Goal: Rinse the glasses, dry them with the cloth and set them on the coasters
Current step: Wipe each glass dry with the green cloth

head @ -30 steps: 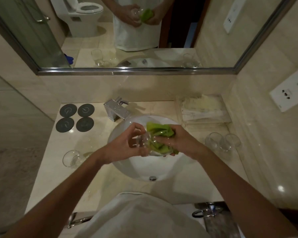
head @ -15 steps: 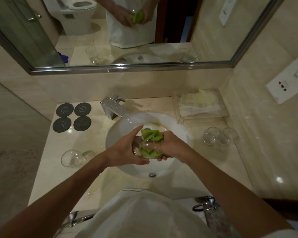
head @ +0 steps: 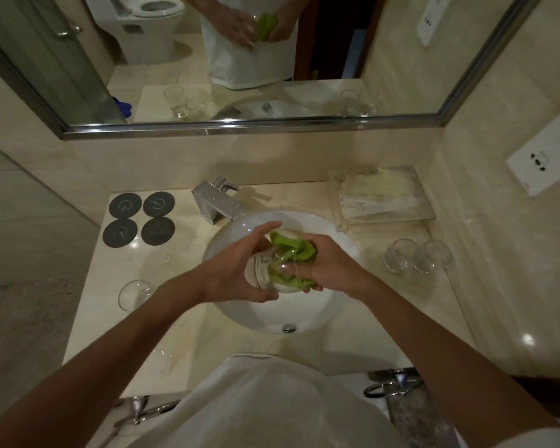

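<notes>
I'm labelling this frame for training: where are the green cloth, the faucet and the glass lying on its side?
green cloth [head: 296, 250], head view, bunched fold above the held glass.
faucet [head: 216, 202], head view, top of chrome spout.
glass lying on its side [head: 133, 295], head view, clear wall near rim.

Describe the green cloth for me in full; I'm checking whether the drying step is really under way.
The green cloth is a bright lime, soft-looking fabric, bunched and creased rather than spread flat. It is held above the white basin. The right hand grips the bunched part, and part of it is stuffed into the clear glass, showing green through the wall. The left hand holds that glass on its side. The mirror repeats the cloth between both hands. Whether it is wet cannot be told.
</notes>
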`<state>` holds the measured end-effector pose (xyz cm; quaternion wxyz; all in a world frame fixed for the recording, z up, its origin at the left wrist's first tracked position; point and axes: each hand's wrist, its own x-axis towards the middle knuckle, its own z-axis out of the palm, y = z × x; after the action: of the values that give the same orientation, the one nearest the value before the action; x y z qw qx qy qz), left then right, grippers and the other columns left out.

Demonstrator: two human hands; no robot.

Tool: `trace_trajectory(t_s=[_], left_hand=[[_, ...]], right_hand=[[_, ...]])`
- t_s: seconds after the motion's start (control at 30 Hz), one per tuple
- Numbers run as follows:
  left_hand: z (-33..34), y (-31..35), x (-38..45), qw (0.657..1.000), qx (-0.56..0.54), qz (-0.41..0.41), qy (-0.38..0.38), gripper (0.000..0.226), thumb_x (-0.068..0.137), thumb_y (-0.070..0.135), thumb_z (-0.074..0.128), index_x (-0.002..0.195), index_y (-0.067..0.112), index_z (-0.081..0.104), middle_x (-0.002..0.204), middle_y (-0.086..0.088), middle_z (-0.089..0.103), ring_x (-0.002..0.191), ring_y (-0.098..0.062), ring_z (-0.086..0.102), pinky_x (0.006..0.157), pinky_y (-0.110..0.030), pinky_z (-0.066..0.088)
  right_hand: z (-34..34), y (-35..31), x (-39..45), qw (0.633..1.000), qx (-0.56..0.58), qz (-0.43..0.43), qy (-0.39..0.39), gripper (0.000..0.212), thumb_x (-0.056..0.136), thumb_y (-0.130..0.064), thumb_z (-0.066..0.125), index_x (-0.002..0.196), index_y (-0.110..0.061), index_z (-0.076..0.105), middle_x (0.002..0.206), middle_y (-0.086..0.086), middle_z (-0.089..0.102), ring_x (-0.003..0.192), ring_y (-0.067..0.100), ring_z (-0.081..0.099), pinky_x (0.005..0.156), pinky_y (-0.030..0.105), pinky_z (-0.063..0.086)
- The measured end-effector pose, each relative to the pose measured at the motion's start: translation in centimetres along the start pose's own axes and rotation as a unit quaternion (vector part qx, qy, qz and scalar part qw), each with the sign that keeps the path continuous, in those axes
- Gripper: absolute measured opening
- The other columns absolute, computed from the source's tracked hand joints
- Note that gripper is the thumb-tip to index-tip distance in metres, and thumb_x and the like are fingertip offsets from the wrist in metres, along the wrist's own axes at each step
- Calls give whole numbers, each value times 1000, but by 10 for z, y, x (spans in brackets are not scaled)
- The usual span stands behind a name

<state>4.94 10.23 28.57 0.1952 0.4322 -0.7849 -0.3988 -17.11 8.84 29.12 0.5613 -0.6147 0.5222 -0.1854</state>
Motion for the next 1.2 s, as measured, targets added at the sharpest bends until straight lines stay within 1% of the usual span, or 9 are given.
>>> trace_trajectory(t_s=[0.1,0.2,0.33,0.5,0.57,0.67,0.9,1.0,1.2], left_hand=[[-5,6,8,986,-58,-69,-140,94,67,28,92,142,33,35,128,15,56,115,-6,57,97,-20,48],[3,7,7,974,-140,-90,-152,79,67,16,92,132,26,47,123,10,63,112,-7,61,95,-23,50],[14,9,5,992,-100,-62,-50,92,65,16,92,140,26,41,124,13,61,109,1,59,90,-11,46],[25,0,1,991,82,38,102,109,63,21,92,152,16,30,128,-1,63,113,-16,61,97,-20,46],[30,0,0,966,182,75,167,114,59,21,94,151,8,28,120,-17,67,104,-29,65,85,-37,55],[31,1,3,927,284,118,213,109,57,29,95,144,0,34,110,-21,68,94,-32,66,69,-37,57],[-1,-6,6,992,115,36,42,110,70,35,86,155,16,19,138,-5,47,121,-16,48,101,-28,43],[-11,-1,15,997,68,-17,-38,82,65,34,91,134,20,50,121,5,60,109,-14,58,93,-22,45],[-19,11,21,979,-17,-102,-175,45,68,22,90,103,28,63,100,5,70,90,-10,67,81,-23,54]], right_hand=[[-5,-4,2,995,-74,-48,-34,31,80,-13,84,99,-1,63,68,10,63,40,11,52,38,26,40],[-3,-6,1,993,-98,-61,-32,32,77,-10,86,91,2,60,69,2,57,40,4,49,38,25,41],[8,8,4,986,-148,-56,55,34,74,-24,87,97,-9,67,85,4,70,74,17,68,66,41,58],[17,-4,0,994,-3,94,63,24,86,-33,77,98,-13,70,68,8,71,44,14,61,40,23,44],[17,-11,-3,987,66,144,19,30,90,-38,72,96,-9,71,69,11,73,45,13,59,42,21,43],[22,-12,-4,983,113,145,17,32,92,-40,70,95,-8,71,67,12,72,46,14,57,41,21,40],[10,-6,1,996,41,25,81,21,85,-26,79,99,-14,70,70,10,68,46,18,60,37,24,38],[1,-7,4,993,-69,-65,67,26,80,-25,84,90,-9,66,75,9,66,59,16,62,50,36,54],[-8,-4,6,961,-209,-176,49,38,72,-23,89,78,-10,54,67,4,58,63,20,51,56,31,41]])
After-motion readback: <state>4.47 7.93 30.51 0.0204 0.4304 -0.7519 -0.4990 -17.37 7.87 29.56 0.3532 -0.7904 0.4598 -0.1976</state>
